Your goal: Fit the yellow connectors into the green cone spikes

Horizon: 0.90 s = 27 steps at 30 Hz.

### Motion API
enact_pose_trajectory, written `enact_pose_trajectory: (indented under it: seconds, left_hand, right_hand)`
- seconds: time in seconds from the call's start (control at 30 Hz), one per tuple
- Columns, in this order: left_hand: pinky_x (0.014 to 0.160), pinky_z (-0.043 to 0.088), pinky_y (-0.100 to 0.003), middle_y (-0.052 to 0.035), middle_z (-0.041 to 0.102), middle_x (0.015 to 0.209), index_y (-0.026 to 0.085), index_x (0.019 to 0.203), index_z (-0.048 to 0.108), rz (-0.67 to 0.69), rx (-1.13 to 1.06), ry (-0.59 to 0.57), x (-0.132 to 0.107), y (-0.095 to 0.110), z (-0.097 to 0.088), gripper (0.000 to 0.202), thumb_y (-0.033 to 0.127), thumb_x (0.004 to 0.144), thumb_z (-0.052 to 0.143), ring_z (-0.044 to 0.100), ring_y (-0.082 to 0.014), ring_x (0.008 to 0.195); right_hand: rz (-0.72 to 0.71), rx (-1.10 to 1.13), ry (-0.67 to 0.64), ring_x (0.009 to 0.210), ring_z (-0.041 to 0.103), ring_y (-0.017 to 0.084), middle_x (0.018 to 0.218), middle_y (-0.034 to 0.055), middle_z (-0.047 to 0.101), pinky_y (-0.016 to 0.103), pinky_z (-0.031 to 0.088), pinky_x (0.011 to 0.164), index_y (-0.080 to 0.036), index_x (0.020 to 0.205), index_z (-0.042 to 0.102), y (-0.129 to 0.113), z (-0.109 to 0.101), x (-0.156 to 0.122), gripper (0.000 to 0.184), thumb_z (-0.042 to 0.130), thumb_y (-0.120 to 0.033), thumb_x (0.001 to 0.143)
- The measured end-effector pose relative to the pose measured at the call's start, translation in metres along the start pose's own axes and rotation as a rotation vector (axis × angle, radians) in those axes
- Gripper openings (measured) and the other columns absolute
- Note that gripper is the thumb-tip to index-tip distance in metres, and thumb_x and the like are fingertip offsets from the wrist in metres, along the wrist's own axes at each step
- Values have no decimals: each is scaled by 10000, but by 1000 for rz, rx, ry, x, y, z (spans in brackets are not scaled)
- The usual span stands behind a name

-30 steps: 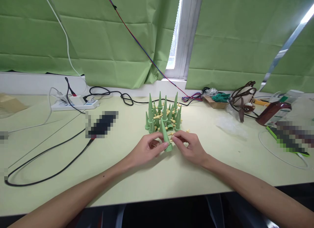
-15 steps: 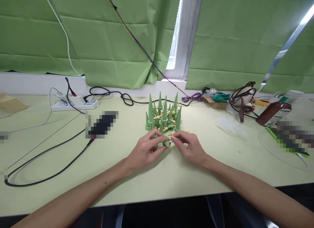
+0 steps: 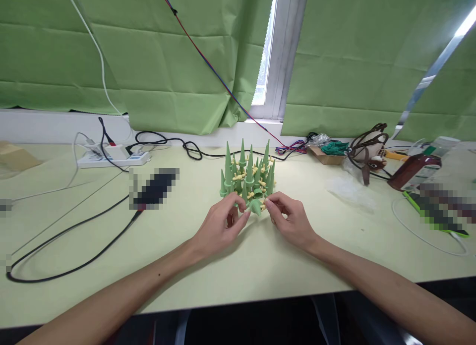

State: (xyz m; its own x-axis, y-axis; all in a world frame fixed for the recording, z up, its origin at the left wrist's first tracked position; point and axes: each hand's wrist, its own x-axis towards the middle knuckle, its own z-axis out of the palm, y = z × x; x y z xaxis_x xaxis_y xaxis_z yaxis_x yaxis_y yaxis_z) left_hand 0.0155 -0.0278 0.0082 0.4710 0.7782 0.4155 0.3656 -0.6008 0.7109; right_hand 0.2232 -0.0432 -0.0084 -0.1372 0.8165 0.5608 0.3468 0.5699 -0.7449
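A cluster of upright green plastic cones [image 3: 248,171] joined by small yellow pegs stands on the pale green table [image 3: 186,256]. At its near edge a single green cone [image 3: 255,206] is pinched between the thumb and fingers of my left hand [image 3: 219,225]. My right hand [image 3: 288,220] is closed in a pinch right beside that cone, on a small yellow peg [image 3: 265,202] at the cluster's base. Both hands touch the front of the cluster.
A white power strip [image 3: 111,156] and black cables [image 3: 74,256] lie at the left. A blurred dark object [image 3: 154,188] sits left of the cluster. At the right are a cardboard tray [image 3: 327,154], brown straps [image 3: 366,151], a dark red bottle [image 3: 412,170] and clear plastic [image 3: 347,189].
Both hands have moved forward to the cluster's front edge. The loose cone, held tilted and clear of the table a second ago, now sits low against the cluster.
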Motion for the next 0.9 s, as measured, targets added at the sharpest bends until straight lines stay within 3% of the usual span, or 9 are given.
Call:
enact_pose_trajectory:
  seconds: [0.2,0.33,0.67,0.9]
  left_hand:
    - [494,336,-212,37,467,528,162,743,589,-230,-185,-154,4,0,0,468,524,984,416,420,-92,484]
    - [473,337,-213,35,472,502,159,718,597,-297,-281,-222,3,-3,2,510,581,958,439,423,-89,452]
    - [456,296,-214,51,463,536,159,875,612,-325,-280,-211,3,1,0,400,556,902,566,398,-88,463]
    - [506,388,-220,40,500,651,172,945,621,-197,-173,-76,2,-1,2,328,485,855,664,453,-95,538]
  right_hand:
    - [-18,28,-17,520,414,95,644,-23,506,232,366,491,-190,863,582,0,0,0,207,498,-330,990]
    - [-53,33,-54,555,452,100,727,7,578,235,386,510,-186,889,614,0,0,0,206,495,-319,992]
    - [-75,-2,-60,563,446,108,703,3,569,244,378,523,-185,870,619,0,0,1,209,499,-309,988]
    - [-79,-5,-69,552,422,103,667,-11,528,243,353,516,-186,846,597,-1,0,1,227,492,-325,991]
